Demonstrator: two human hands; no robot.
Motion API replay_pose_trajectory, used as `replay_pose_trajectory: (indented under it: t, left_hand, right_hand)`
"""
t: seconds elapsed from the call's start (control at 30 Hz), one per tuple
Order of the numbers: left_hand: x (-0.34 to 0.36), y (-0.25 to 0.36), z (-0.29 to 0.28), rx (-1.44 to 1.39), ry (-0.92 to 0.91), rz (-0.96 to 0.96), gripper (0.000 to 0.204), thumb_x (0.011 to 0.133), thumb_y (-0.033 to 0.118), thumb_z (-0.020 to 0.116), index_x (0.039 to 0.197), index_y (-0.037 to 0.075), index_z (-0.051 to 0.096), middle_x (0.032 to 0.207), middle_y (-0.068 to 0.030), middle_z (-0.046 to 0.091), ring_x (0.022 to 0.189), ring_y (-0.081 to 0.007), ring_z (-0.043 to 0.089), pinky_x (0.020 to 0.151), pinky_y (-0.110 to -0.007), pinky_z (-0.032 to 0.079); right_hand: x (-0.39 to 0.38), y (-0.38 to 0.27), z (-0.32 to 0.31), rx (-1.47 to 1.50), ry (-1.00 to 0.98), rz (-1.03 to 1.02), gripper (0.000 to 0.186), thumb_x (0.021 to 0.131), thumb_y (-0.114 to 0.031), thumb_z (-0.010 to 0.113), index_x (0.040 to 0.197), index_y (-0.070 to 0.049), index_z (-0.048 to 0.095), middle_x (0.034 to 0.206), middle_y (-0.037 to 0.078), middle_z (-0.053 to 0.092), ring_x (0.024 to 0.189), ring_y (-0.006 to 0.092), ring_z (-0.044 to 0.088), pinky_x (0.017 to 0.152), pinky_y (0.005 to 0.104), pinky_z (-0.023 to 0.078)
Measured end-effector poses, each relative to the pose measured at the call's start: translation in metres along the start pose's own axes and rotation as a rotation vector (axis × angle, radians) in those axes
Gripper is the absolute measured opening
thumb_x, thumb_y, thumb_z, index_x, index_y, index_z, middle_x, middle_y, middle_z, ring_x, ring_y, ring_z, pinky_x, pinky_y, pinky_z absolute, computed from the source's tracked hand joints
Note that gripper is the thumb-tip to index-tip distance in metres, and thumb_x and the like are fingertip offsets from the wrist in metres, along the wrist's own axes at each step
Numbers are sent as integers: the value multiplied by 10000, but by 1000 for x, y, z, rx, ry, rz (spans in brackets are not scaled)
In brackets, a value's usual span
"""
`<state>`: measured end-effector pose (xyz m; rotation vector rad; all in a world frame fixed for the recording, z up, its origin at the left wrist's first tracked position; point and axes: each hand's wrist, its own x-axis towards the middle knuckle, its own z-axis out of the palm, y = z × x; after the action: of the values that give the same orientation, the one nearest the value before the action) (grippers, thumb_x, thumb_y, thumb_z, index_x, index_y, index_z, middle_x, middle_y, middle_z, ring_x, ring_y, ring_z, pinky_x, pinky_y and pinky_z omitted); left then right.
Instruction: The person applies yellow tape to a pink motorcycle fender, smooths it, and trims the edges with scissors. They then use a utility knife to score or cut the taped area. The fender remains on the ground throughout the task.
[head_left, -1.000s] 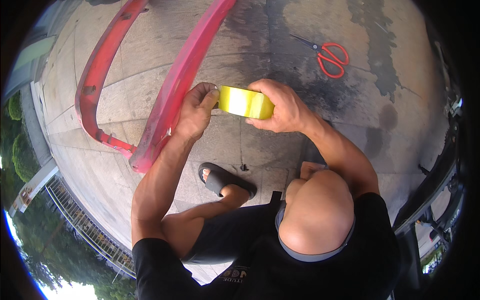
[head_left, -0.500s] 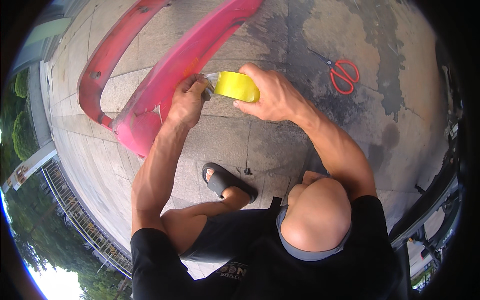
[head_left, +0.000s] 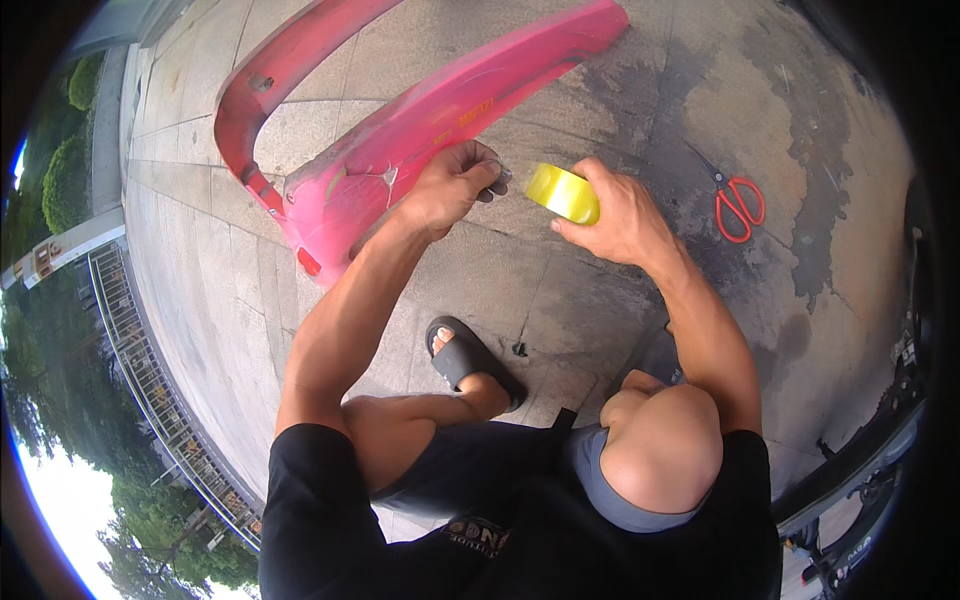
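Note:
My right hand (head_left: 618, 218) grips a roll of yellow tape (head_left: 565, 194) between thumb and fingers. My left hand (head_left: 455, 190) is closed in a pinch on a thin, clear bit of tape (head_left: 503, 178), facing the roll across a small gap. Whether a strip still joins the two is hard to make out. Just beyond my left hand lies a pinkish-red, curved plastic vehicle bumper (head_left: 400, 140), scuffed and cracked near its close end.
Red-handled scissors (head_left: 738, 208) lie on the paved ground to the right of my right hand. My foot in a black slide sandal (head_left: 465, 358) is below, with my bent knee (head_left: 660, 450) nearer. Part of a vehicle (head_left: 860, 470) stands at the right rim; a railing (head_left: 165, 390) runs at far left.
The view has shifted, so the bumper and scissors appear further right. My right hand with the tape roll has drawn slightly away from my left, and the roll has tilted.

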<state>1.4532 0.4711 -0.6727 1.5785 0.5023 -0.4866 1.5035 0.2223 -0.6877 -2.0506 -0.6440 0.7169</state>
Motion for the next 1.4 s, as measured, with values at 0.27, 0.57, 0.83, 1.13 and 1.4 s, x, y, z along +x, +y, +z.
replay_pose_trajectory:
  t: [0.27,0.57,0.83,1.13,1.4]
  left_hand:
    - [-9,1,10,90,26,-51,136,988,143,583,1031,16,606,963,-76,675,882,-146,637,790,-302,507]
    - [-12,3,15,272,3,48,153,965,126,602,1031,-11,621,942,-74,668,883,-139,617,812,-298,509]
    - [-14,-1,7,260,57,114,134,925,104,629,992,-11,646,913,-72,675,866,-141,629,784,-298,519]
    - [-22,4,2,388,102,158,110,932,91,624,989,-3,635,897,-48,663,870,-122,623,789,-293,518]
    - [-25,6,-5,458,164,191,260,925,132,634,1133,-23,641,1003,-97,708,942,-149,663,853,-316,529]
  right_hand:
    - [-2,5,-1,8,-31,-128,682,825,-268,756,1395,-80,432,1135,265,661,1039,462,650,872,487,522]
    - [22,22,4,265,-263,-164,515,954,-252,622,1400,-42,476,1187,116,667,1067,240,646,904,363,505]
    - [38,12,14,586,-409,136,372,1002,-231,538,1341,-78,539,1094,96,671,939,136,624,816,304,513]
    - [50,-12,10,325,-335,140,391,933,-201,509,1297,-91,600,1124,149,686,1010,224,653,865,355,512]
    - [53,-19,13,194,-259,90,303,968,-260,583,1217,-95,632,1052,108,687,946,179,633,815,350,506]
